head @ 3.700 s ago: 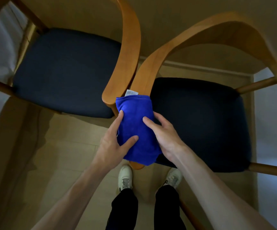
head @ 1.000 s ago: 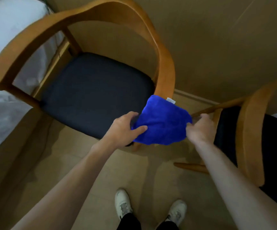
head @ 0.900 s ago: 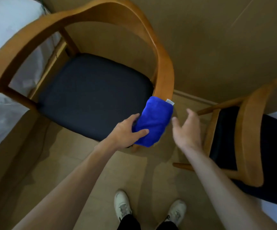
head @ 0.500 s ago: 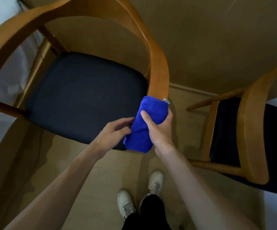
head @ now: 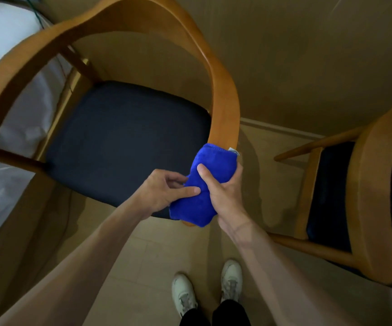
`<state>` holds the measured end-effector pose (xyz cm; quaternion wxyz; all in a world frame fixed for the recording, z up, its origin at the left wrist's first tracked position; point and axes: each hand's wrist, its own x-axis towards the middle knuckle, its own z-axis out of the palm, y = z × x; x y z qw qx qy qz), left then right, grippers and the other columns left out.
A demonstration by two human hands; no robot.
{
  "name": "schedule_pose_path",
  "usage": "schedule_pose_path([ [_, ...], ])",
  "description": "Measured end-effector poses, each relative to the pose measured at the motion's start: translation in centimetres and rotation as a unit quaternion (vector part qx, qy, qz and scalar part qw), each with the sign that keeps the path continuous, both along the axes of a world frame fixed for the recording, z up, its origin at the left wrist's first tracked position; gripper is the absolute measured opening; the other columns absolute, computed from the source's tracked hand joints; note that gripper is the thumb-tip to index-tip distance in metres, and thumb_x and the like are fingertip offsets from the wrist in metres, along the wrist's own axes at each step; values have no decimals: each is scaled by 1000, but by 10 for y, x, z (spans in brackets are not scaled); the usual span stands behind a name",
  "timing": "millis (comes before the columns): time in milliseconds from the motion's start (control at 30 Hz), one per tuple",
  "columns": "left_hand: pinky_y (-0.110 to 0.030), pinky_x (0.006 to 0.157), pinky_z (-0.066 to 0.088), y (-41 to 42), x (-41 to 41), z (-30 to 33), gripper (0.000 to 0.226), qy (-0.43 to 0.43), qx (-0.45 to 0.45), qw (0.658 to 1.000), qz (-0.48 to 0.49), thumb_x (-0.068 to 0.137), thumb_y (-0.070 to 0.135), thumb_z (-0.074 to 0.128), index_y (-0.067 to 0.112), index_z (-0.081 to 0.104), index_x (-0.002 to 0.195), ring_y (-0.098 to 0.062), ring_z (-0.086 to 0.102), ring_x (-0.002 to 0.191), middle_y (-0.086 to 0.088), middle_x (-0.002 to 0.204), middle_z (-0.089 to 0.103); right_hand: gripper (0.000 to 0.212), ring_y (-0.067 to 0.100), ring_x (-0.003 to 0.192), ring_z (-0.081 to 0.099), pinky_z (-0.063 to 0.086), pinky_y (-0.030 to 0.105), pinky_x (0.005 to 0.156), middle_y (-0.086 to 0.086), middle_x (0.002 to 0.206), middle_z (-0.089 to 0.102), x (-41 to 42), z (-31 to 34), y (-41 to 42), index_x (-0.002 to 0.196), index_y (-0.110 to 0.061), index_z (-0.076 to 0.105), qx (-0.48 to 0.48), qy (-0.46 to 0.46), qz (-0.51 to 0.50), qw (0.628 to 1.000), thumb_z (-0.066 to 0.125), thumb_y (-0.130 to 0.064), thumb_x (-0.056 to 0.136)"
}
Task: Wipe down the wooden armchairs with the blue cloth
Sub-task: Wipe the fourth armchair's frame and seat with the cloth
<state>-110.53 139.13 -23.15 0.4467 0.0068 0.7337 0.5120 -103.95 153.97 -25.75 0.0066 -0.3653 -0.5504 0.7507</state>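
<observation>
The blue cloth (head: pixel 204 184) is draped over the front end of the right armrest of the left wooden armchair (head: pixel 225 109), which has a dark seat cushion (head: pixel 124 142). My right hand (head: pixel 223 191) grips the cloth and the armrest under it, thumb on top. At the cloth's left edge my left hand (head: pixel 166 191) pinches the fabric between thumb and fingers. A second wooden armchair (head: pixel 373 196) stands to the right, partly cut off by the frame edge.
White bedding (head: pixel 4 55) lies at the far left behind the left chair. A tan wall (head: pixel 308 55) runs behind both chairs. My feet in white shoes (head: pixel 206 288) stand on the beige floor between the chairs.
The cloth went from the right chair's armrest to the left chair's armrest. My right hand let go, then gripped the cloth over the armrest. My left hand shifted to its left edge.
</observation>
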Motion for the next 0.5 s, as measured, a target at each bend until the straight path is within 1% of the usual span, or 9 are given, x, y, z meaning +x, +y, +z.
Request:
schedule_pose_path([
  [67,-33,74,58,1,8,2,44,4,-1,1000,20,69,40,82,15,71,103,-18,72,88,-4,90,76,81,6,89,71,60,30,62,-12,116,64,4,0,2,134,-47,36,-4,0,7,1000,87,-39,71],
  [167,-28,70,57,6,24,5,48,6,-7,1000,28,65,44,82,16,71,103,-17,72,87,-4,90,76,84,8,90,71,61,34,63,-11,117,64,16,0,9,133,-49,35,-10,-9,24,1000,87,-41,69],
  [233,-31,73,58,13,40,6,50,-2,-13,1000,19,64,46,83,17,71,103,-16,72,87,-3,89,76,79,10,92,72,61,36,65,-13,114,66,35,1,16,127,-56,37,-17,-14,35,999,88,-43,68],
  [300,-39,79,59,22,60,5,51,-14,-12,1000,5,64,45,85,18,70,104,-16,72,87,-4,89,76,76,12,94,72,61,38,67,-14,112,68,59,3,29,122,-60,38,-8,-21,53,998,89,-44,67],
  [333,-41,80,58,27,72,4,50,-22,-10,1000,-2,64,44,86,19,70,104,-16,72,86,-4,88,76,76,12,94,72,61,37,69,-16,110,68,73,5,36,122,-60,38,3,-28,61,998,89,-44,67],
  [400,-43,78,59,37,99,2,46,-35,-3,999,-13,65,44,86,21,70,101,-14,72,84,-2,86,76,76,10,93,71,60,31,68,-20,106,68,99,9,50,123,-58,37,31,-39,74,996,87,-43,68],
  [433,-41,77,59,41,112,0,43,-27,-4,999,-20,65,45,86,23,69,98,-13,72,82,0,84,75,75,9,93,71,59,28,68,-20,105,67,112,12,55,124,-56,37,45,-45,78,995,86,-43,68],
  [500,-37,76,59,49,138,-4,39,19,-4,999,-33,67,48,84,26,68,96,-9,71,81,5,85,74,72,5,93,69,58,23,67,-23,106,66,136,16,62,123,-58,37,74,-61,81,992,84,-47,69],
])
